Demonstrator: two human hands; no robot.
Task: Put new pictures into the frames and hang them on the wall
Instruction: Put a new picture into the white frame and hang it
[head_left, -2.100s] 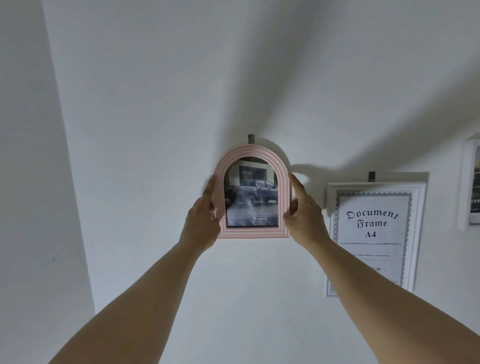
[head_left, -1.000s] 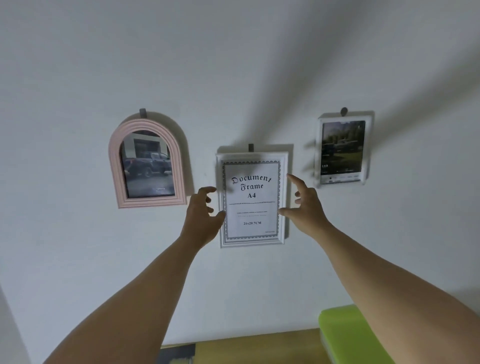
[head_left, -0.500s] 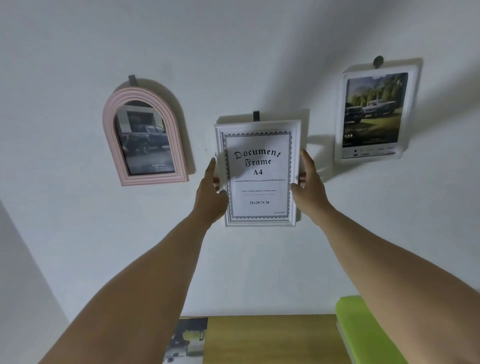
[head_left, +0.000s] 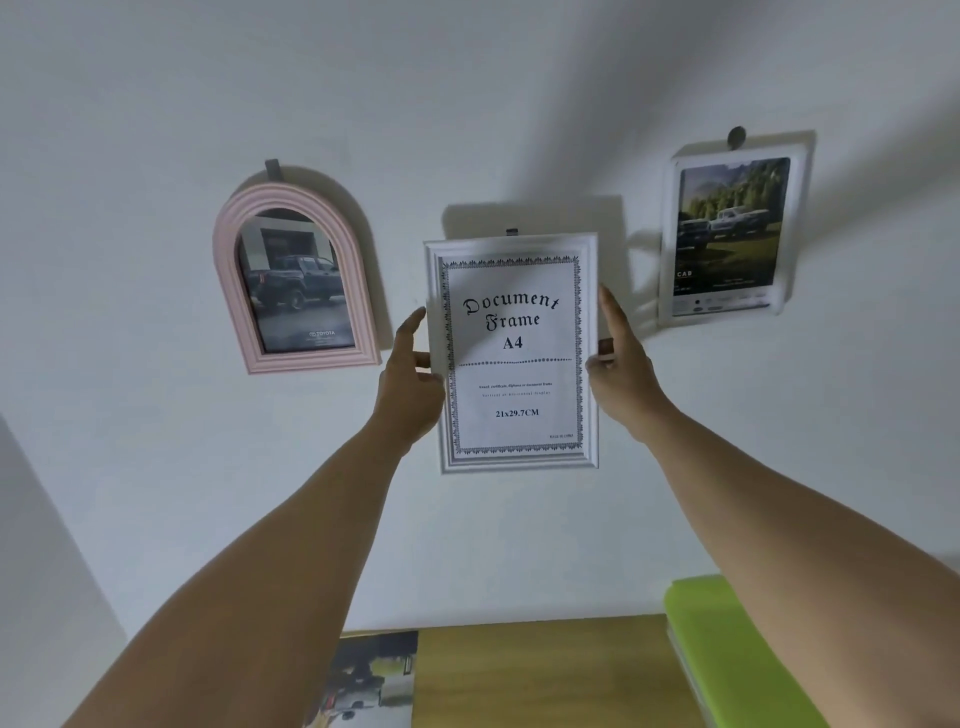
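Note:
A white frame holding a "Document Frame A4" sheet is at the wall's middle, its top just below a small grey hook. My left hand grips its left edge and my right hand grips its right edge. To its left a pink arched frame with a dark pickup picture hangs on a hook. At the right a white frame with a picture of two trucks in a field hangs on a round hook.
Below the wall lies a wooden tabletop. A loose printed picture rests on its left part. A lime-green folder stack sits at its right, partly behind my right forearm. A wall corner runs down the left.
My hands left the pink arched frame hanging, moved right and took hold of the white document frame's sides. In the last half second the frame has come slightly off the wall and lower.

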